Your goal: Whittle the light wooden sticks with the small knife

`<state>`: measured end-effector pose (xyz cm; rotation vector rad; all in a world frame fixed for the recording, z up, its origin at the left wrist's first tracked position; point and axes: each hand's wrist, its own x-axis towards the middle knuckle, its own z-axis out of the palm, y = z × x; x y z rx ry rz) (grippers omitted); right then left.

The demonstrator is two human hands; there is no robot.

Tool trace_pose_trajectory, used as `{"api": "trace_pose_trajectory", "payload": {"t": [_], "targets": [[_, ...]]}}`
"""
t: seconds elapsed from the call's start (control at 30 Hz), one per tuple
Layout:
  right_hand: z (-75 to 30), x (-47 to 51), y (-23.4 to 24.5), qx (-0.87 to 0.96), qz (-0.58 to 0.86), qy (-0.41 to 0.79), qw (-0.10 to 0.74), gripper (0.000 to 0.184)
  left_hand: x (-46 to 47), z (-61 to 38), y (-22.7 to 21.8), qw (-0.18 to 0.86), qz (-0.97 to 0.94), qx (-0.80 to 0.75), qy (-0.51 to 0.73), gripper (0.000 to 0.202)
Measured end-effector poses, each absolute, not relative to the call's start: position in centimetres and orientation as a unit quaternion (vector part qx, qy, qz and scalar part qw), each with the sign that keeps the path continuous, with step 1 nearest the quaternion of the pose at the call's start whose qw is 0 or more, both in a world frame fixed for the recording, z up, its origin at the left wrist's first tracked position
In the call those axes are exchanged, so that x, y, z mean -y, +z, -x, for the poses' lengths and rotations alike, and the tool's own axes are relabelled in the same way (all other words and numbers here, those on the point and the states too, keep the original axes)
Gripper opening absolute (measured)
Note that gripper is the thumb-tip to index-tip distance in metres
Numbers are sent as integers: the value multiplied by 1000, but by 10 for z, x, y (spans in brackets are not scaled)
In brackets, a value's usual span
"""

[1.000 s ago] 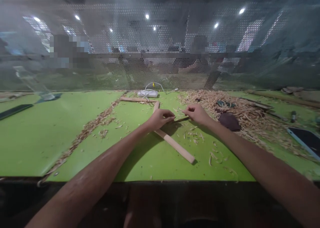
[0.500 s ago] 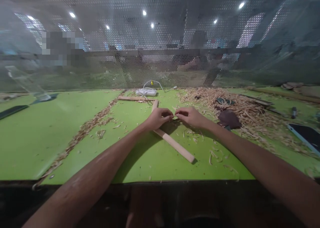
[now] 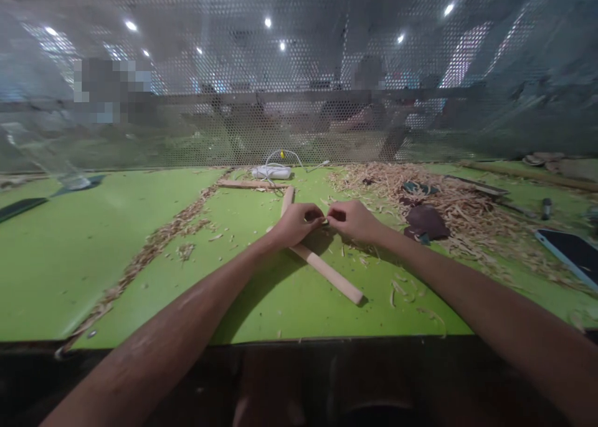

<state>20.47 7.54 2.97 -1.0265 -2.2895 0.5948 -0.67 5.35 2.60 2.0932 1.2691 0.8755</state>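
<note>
My left hand [image 3: 296,223] and my right hand [image 3: 352,219] meet fingertip to fingertip above a long wooden stick [image 3: 327,272] that lies diagonally on the green table [image 3: 70,259]. Both hands are closed in a pinch around something thin between them, too small to name. The stick runs under my left hand from near the back down to the front right. Loose wood shavings [image 3: 402,290] lie around my right forearm.
A big heap of wood shavings [image 3: 467,215] covers the right of the table, with a dark cloth-like piece [image 3: 426,221] in it. A line of shavings [image 3: 154,249] runs diagonally on the left. A white device with cable [image 3: 271,172] and a flat stick [image 3: 243,184] lie at the back. A phone [image 3: 567,251] lies far right. Perforated mesh screen behind.
My right hand has moved left toward my left hand until the fingertips meet. The thin piece that showed between them a second ago is now hidden in the pinch.
</note>
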Motion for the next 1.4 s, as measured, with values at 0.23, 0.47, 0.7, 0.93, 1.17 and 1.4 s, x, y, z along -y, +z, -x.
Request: {"api": "trace_pose_trajectory", "payload": {"t": [0.23, 0.47, 0.7, 0.93, 1.17, 1.4], "targets": [[-206, -72, 36, 833, 357, 293, 305, 20, -56, 11, 23, 312, -770, -429, 356, 12], [-219, -64, 39, 741, 360, 519, 230, 22, -62, 24, 30, 364, -808, -373, 274, 22], [-220, -74, 43, 738, 320, 551, 223, 20, -55, 26, 35, 428, -789, -341, 280, 25], [-222, -77, 44, 746, 306, 549, 219, 19, -52, 25, 40, 433, -784, -346, 280, 28], [-222, -81, 42, 770, 326, 508, 204, 28, -56, 23, 35, 388, -791, -370, 295, 19], [-214, -76, 33, 824, 367, 366, 228, 23, -55, 13, 29, 317, -786, -440, 299, 11]]}}
